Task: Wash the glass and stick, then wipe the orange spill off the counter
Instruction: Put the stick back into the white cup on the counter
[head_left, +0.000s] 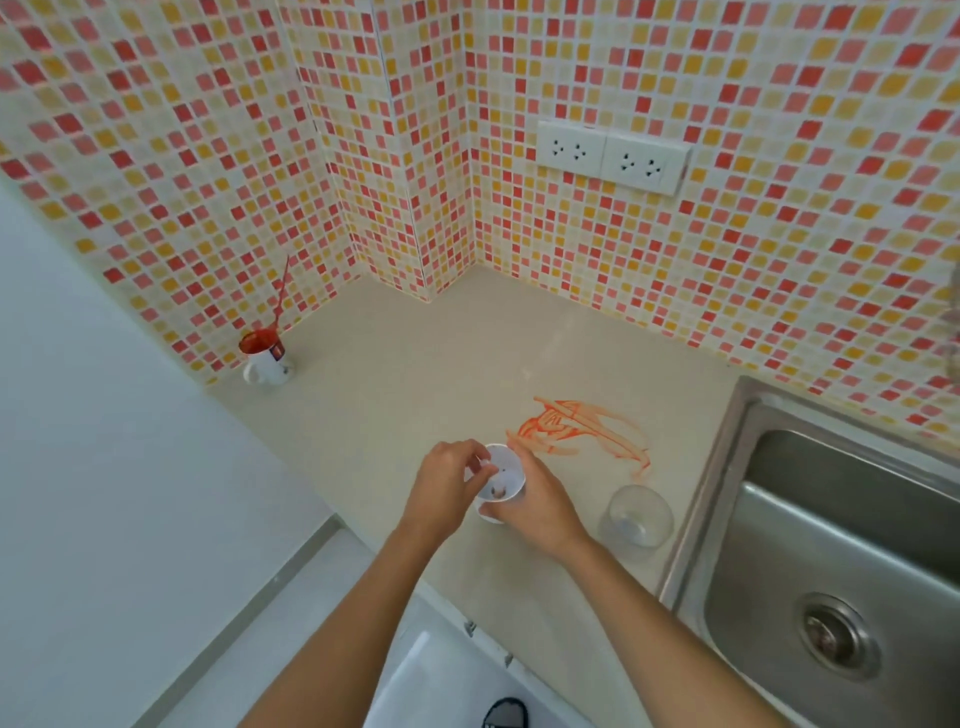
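A clear empty glass (639, 514) stands on the cream counter (415, 374) beside the sink. The orange spill (576, 428) is smeared on the counter just behind my hands. Far left, against the tiled wall, a white mug (266, 358) smeared with orange holds a thin red stick (280, 296) that leans up and to the right. My right hand (537, 506) grips a small white cup (501, 475) from the side, held just above the counter. My left hand (447, 488) pinches the cup's near rim with its fingertips. Something small and brown lies at the cup's bottom.
A steel sink (831, 545) with a round drain (836, 639) fills the right side. A double white wall socket (613, 156) sits on the mosaic tiles above the counter. White floor and a white cabinet front lie below the counter's near edge.
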